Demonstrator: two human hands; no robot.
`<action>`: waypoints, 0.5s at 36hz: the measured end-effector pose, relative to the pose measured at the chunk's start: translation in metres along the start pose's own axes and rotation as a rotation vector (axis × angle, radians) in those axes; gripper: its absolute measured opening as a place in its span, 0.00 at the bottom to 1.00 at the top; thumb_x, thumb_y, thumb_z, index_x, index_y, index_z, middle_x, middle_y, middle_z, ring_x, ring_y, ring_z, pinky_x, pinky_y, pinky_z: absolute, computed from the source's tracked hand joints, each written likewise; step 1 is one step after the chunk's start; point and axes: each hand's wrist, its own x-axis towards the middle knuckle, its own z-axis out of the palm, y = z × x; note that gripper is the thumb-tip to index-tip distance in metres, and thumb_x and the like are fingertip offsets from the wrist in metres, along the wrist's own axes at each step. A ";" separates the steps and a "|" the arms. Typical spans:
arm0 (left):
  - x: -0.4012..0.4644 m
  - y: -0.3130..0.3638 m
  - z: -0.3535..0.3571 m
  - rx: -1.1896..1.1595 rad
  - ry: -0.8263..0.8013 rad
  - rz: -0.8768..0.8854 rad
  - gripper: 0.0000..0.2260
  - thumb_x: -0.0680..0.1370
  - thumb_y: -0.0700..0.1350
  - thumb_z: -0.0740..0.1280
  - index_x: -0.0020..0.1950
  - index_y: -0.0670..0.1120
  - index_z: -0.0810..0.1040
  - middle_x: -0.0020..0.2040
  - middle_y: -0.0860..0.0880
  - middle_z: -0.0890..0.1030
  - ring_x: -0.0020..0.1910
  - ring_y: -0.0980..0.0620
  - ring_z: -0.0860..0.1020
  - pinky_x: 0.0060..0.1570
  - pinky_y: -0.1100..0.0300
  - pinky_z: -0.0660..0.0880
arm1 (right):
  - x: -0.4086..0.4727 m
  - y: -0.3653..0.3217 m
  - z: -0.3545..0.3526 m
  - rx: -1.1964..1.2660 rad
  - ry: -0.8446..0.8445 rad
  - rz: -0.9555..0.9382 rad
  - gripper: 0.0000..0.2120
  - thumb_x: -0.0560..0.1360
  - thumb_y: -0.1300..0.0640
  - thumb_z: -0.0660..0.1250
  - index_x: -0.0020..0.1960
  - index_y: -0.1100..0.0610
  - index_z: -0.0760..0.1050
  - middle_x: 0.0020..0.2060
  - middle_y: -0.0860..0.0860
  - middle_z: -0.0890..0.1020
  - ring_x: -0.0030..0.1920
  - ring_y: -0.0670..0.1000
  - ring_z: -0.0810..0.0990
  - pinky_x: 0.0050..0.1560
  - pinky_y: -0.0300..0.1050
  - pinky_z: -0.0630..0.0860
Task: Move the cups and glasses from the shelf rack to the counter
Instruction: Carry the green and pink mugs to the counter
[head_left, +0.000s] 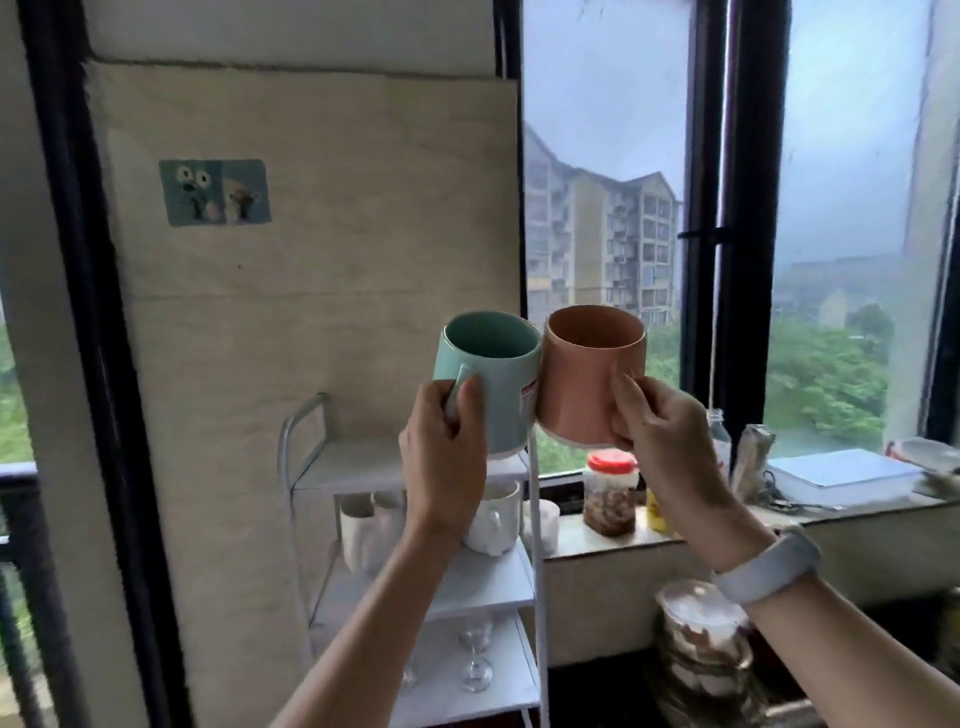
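A teal mug (493, 379) is gripped by its handle in the left hand (441, 447), and a pink mug (589, 374) is clasped around its body by the right hand (660, 431). Both are held side by side, touching, above the white shelf rack (415, 467). White cups (493, 519) and stemmed glasses (475, 660) are seen on lower tiers.

1. Left hand (441, 457) gripping green mug (488, 384) by its handle, above white shelf rack (415, 519).
2. Right hand (660, 436) holding pink cup (587, 374).
3. Mug and cup touching, both tilted.
4. White mugs (493, 519) on rack; glasses (475, 660) lower.
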 end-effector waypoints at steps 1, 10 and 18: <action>-0.012 0.008 0.009 -0.006 -0.017 -0.002 0.11 0.78 0.48 0.62 0.36 0.49 0.71 0.29 0.55 0.70 0.28 0.63 0.68 0.26 0.71 0.65 | -0.007 -0.001 -0.018 -0.009 0.021 -0.002 0.18 0.78 0.55 0.59 0.30 0.52 0.68 0.18 0.43 0.72 0.21 0.40 0.69 0.25 0.35 0.69; -0.190 0.098 0.108 -0.192 -0.276 -0.132 0.09 0.78 0.47 0.62 0.38 0.48 0.72 0.29 0.56 0.73 0.29 0.67 0.71 0.29 0.73 0.67 | -0.122 -0.014 -0.231 -0.275 0.196 0.156 0.20 0.76 0.48 0.61 0.27 0.52 0.67 0.18 0.42 0.71 0.22 0.41 0.66 0.26 0.37 0.65; -0.394 0.173 0.207 -0.319 -0.601 -0.293 0.10 0.78 0.46 0.62 0.37 0.47 0.70 0.27 0.56 0.71 0.28 0.64 0.71 0.29 0.69 0.66 | -0.265 -0.039 -0.438 -0.515 0.429 0.410 0.22 0.77 0.49 0.62 0.32 0.65 0.68 0.28 0.54 0.71 0.33 0.50 0.69 0.35 0.49 0.67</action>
